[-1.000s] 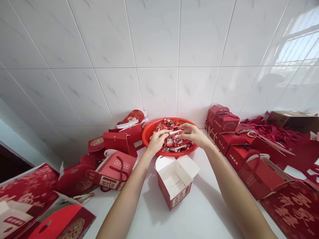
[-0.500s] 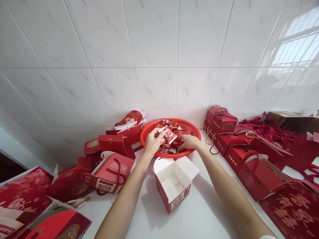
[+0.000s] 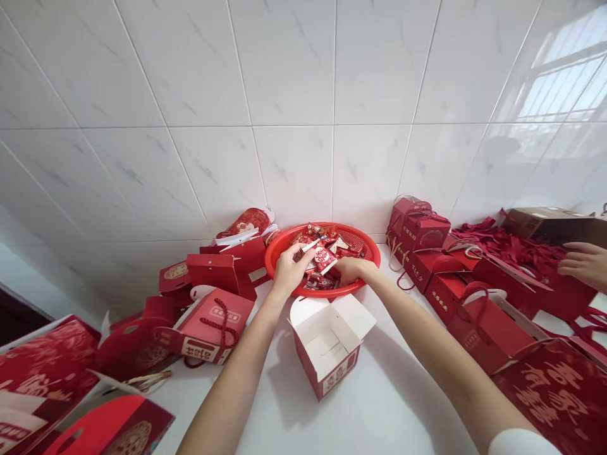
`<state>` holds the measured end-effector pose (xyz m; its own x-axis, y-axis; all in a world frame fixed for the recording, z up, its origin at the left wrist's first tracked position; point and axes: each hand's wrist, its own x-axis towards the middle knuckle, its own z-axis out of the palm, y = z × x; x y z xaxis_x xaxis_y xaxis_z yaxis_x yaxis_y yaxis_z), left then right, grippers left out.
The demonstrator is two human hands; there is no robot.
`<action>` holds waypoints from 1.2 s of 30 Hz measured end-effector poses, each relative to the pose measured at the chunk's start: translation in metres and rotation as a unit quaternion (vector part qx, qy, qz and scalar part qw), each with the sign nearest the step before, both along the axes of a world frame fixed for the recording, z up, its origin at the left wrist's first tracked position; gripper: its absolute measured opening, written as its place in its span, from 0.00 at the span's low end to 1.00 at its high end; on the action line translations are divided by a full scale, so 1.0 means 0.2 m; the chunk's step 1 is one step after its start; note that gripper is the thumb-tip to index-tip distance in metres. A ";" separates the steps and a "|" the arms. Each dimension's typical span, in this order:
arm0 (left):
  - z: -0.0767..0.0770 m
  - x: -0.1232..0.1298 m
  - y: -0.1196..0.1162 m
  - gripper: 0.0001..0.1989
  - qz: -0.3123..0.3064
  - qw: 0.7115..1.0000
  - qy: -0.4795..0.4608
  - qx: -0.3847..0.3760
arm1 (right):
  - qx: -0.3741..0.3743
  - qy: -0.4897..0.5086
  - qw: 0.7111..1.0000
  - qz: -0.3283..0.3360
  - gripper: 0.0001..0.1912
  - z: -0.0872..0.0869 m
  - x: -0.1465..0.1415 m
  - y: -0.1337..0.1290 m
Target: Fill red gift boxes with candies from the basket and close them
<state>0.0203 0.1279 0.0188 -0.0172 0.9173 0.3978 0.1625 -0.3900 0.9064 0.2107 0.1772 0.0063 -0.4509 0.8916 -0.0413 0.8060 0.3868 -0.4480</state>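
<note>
A red plastic basket (image 3: 370, 278) of small wrapped sweets stands against the wall. My left hand (image 3: 288, 268) is closed on a red-and-white sweet packet (image 3: 321, 258), held over the basket. Inside the same basket, my right hand (image 3: 351, 268) reaches down among the sweets; its fingertips are hidden there. Between my forearms an open gift box (image 3: 327, 363), red outside and white inside, stands upright with its flaps spread. Only white shows inside it.
Red gift boxes (image 3: 215, 322) crowd the left side. A row of closed boxes (image 3: 420, 230) lines the right, near dark red ribbons (image 3: 509, 249) and a brown carton (image 3: 545, 222). Another person's hand (image 3: 585, 262) shows at the right edge.
My right hand has pushed deeper into the sweets, a little to the left. My left hand keeps the packet. The other person's hand has come into view on the right.
</note>
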 end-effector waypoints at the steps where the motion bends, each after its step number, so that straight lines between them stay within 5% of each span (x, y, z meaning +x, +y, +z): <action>1: 0.00 0.00 0.00 0.14 -0.002 1.000 -0.007 -0.001 | -0.011 0.020 1.000 0.002 0.24 0.01 0.00 -0.01; 6: 0.00 0.01 0.00 0.17 0.006 0.996 -0.091 -0.010 | -0.027 0.204 0.978 -0.022 0.19 0.06 0.01 -0.05; 11: 0.01 0.00 0.01 0.19 0.032 0.983 -0.178 -0.024 | -0.118 0.534 0.831 -0.100 0.15 0.08 0.03 -0.08; 15: 0.01 0.00 0.01 0.19 0.023 0.983 -0.178 -0.030 | -0.159 0.607 0.771 -0.109 0.15 0.09 0.03 -0.09; 22: 0.01 0.00 0.00 0.17 0.028 0.988 -0.150 -0.032 | -0.151 0.626 0.757 -0.113 0.15 0.08 0.04 -0.08; 30: 0.00 -0.01 0.01 0.17 0.014 0.992 -0.118 -0.031 | -0.123 0.612 0.778 -0.076 0.21 0.05 0.05 -0.06; 36: -0.04 -0.02 0.04 0.13 0.036 0.999 -0.026 -0.016 | -0.112 0.623 0.769 -0.090 0.24 0.07 0.05 -0.08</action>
<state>0.0157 0.1351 0.0110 -0.1038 0.9253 0.3649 0.1409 -0.3495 0.9263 0.2197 0.1617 0.0195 -0.1355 0.9778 0.1600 -0.2703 0.1189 -0.9554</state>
